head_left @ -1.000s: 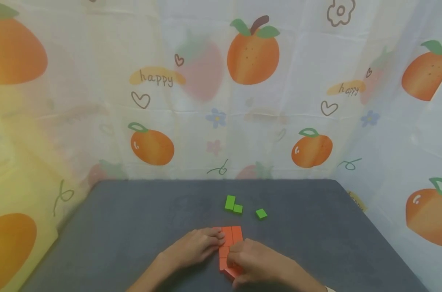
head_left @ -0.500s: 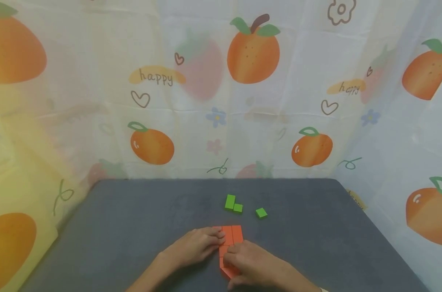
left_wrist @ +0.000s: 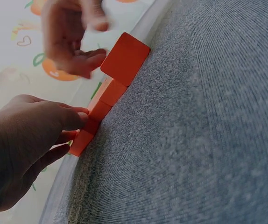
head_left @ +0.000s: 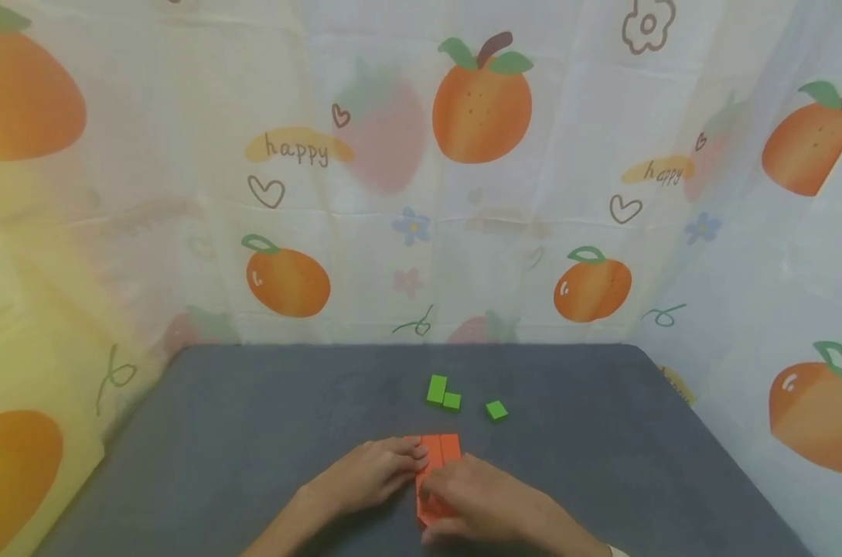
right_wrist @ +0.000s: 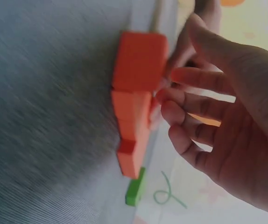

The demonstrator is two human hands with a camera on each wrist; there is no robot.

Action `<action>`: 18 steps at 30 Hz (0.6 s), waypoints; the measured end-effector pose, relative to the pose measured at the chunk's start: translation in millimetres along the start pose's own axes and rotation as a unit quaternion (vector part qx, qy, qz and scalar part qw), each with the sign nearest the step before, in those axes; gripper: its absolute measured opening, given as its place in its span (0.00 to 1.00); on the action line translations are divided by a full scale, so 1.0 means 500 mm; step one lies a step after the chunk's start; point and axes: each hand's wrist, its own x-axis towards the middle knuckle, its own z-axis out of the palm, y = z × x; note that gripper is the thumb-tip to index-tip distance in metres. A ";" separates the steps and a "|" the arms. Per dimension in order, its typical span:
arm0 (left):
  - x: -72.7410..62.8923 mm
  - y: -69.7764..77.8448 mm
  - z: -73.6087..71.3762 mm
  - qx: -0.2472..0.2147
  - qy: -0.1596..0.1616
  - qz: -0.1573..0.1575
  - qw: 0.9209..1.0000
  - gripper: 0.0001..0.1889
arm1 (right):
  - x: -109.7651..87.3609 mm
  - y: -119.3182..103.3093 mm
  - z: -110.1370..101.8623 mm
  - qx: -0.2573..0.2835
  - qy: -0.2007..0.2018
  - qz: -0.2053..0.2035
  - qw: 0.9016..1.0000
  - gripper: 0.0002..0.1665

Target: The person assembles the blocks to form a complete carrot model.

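Several orange blocks (head_left: pixel 431 449) lie together on the dark table, forming a long flat shape in the head view. My left hand (head_left: pixel 375 473) rests along their left side, its fingertips touching the blocks; in the left wrist view those fingers (left_wrist: pixel 71 119) are extended against the row. Over the near part of the shape hovers my right hand (head_left: pixel 486 495), hiding much of it from above. The right wrist view shows its fingers (right_wrist: pixel 204 109) loosely bent, with nothing held, close beside the nearest orange block (right_wrist: pixel 141 60). That block's square end face (left_wrist: pixel 125 58) fronts the left wrist camera.
Two green blocks, a longer one (head_left: pixel 437 390) and a small one (head_left: pixel 451 401), sit beyond the orange shape. Another small green block (head_left: pixel 496 411) lies to their right. A fruit-patterned curtain (head_left: pixel 365 255) hangs behind the grey table (head_left: pixel 274 402).
My right hand has moved slightly left, and its fingers have come off the nearest orange block, which stood at an angle and was shifted left. My left hand has stayed in place.
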 end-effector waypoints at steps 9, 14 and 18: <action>0.001 -0.002 0.003 0.016 0.019 0.030 0.999 0.14 | 0.066 0.119 -0.061 0.005 0.108 0.102 0.989 0.14; 0.001 -0.002 0.004 0.014 0.004 0.016 1.000 0.15 | 0.123 0.191 -0.078 -0.045 0.095 0.139 0.985 0.19; 0.001 -0.001 0.004 0.011 0.005 0.015 1.000 0.15 | 0.160 0.227 -0.077 -0.077 0.029 0.136 0.987 0.30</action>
